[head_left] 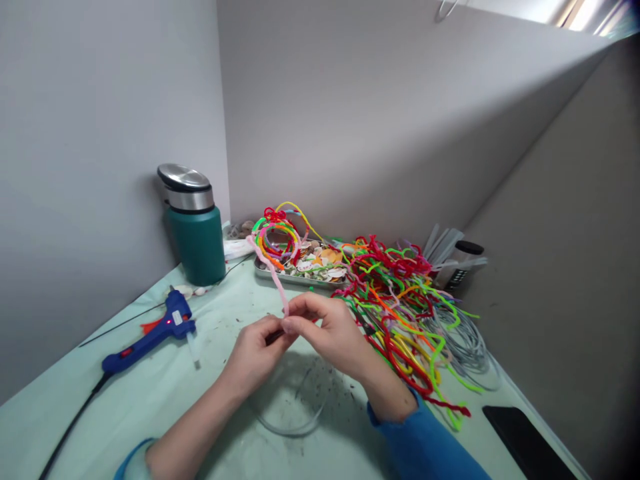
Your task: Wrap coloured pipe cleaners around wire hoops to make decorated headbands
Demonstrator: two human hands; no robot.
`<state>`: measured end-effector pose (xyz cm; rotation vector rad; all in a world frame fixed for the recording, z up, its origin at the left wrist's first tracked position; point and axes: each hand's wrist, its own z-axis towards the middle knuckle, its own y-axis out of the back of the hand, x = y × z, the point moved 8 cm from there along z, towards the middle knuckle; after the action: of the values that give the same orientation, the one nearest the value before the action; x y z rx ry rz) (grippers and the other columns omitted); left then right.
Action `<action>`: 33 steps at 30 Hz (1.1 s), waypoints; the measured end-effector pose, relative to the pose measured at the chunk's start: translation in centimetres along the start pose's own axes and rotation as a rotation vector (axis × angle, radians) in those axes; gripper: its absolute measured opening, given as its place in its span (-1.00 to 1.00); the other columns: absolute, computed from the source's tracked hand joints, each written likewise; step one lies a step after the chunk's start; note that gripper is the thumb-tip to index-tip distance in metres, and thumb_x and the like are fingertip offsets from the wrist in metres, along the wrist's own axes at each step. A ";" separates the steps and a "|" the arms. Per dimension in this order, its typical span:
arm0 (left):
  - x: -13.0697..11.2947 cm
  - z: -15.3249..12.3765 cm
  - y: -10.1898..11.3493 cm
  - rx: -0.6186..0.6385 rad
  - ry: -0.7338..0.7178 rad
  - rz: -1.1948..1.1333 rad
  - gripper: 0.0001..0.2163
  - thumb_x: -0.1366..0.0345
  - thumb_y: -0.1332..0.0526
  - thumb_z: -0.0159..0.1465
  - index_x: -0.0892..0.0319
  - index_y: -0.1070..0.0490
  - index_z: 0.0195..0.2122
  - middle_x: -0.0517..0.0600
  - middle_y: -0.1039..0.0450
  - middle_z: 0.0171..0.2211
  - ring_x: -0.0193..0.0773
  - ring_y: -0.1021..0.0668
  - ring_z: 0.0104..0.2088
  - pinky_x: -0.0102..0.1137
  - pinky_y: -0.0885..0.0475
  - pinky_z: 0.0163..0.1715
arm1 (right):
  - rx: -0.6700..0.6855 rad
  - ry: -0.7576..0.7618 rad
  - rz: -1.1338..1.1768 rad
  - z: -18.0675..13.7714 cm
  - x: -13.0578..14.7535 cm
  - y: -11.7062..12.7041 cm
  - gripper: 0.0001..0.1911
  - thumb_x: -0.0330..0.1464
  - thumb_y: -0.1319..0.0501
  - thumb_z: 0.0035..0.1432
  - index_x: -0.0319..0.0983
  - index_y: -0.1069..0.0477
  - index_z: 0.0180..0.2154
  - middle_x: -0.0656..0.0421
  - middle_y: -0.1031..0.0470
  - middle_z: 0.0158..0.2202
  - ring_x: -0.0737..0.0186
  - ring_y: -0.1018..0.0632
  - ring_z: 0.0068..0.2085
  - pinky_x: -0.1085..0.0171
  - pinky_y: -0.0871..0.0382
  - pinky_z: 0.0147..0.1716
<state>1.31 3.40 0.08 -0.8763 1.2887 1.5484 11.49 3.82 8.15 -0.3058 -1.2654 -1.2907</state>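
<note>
My right hand (327,333) pinches a fuzzy pale pink pipe cleaner (274,272) between thumb and forefinger. From the pinch, its free length rises up and leftward. My left hand (256,352) is closed, its fingertips meeting the right ones at the lower end of the pipe cleaner; what lies inside its fingers is hidden. Beneath both hands curves a loop of thin grey wire (291,432), close to the tabletop. Its upper part is covered by the hands, so I cannot tell whether they grip it.
To the left lie a blue glue gun (150,333), its red light lit, and a green bottle (196,243). Behind my hands, a metal tray (300,280) holds shells and coiled pipe cleaners. Right are tangled pipe cleaners (395,280), coiled grey wire (467,347) and a black phone (525,440).
</note>
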 end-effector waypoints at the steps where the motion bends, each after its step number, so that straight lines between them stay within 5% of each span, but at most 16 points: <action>1: -0.1 0.0 0.0 0.000 -0.005 -0.001 -0.76 0.15 -0.15 0.16 0.23 -0.46 -0.44 0.00 -0.43 -0.47 -0.22 -0.45 -0.39 -0.39 -0.31 -0.36 | -0.005 0.002 0.005 0.1 0.0 0.1 -0.92 -0.43 -0.18 0.10 -0.25 -0.43 -0.31 0.22 -0.49 -0.39 0.35 -0.48 -0.34 0.41 -0.31 -0.36; 6: -0.6 -0.1 0.3 -0.014 -0.007 -0.041 -0.76 0.14 -0.15 0.17 0.20 -0.48 -0.41 -0.01 -0.45 -0.42 -0.22 -0.46 -0.35 -0.40 -0.30 -0.30 | -0.121 -0.037 -0.201 0.4 -1.7 1.9 -0.89 -0.39 -0.16 0.13 -0.24 -0.45 -0.32 0.18 -0.50 -0.35 0.32 -0.47 -0.33 0.39 -0.28 -0.36; 10: -0.6 0.0 0.5 -0.026 -0.003 -0.047 -0.77 0.15 -0.14 0.17 0.20 -0.47 -0.42 -0.03 -0.44 -0.43 -0.24 -0.44 -0.36 -0.42 -0.28 -0.33 | 0.032 -0.108 -0.309 0.3 -3.7 1.0 -0.87 -0.34 -0.17 0.12 -0.23 -0.48 -0.38 0.21 -0.49 -0.46 0.33 -0.44 -0.42 0.39 -0.21 -0.46; 20: 1.2 -0.3 -0.2 0.039 0.276 -0.281 -0.66 0.01 -0.20 0.08 0.22 -0.30 -0.59 -0.20 -0.06 -0.69 -0.45 -0.10 -0.65 -0.50 0.04 -0.64 | 0.100 -0.116 -0.171 0.2 -3.5 0.2 -0.92 -0.42 -0.19 0.07 -0.26 -0.47 -0.41 0.24 -0.49 -0.48 0.36 -0.43 -0.44 0.41 -0.20 -0.47; 33: 2.1 -0.9 -1.5 0.183 0.463 -0.633 -0.71 0.10 -0.25 0.07 0.26 -0.35 -0.50 -0.21 -0.14 -0.66 -0.58 -0.02 -0.73 -0.50 0.20 -0.71 | 0.181 -0.024 -0.139 0.2 -2.2 -0.3 -0.90 -0.48 -0.19 0.10 -0.27 -0.48 -0.40 0.21 -0.52 -0.42 0.35 -0.47 -0.38 0.40 -0.27 -0.38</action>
<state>1.98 2.98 -2.57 -1.4076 1.2661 0.7433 11.67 5.01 6.34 -0.1058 -1.4335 -1.2818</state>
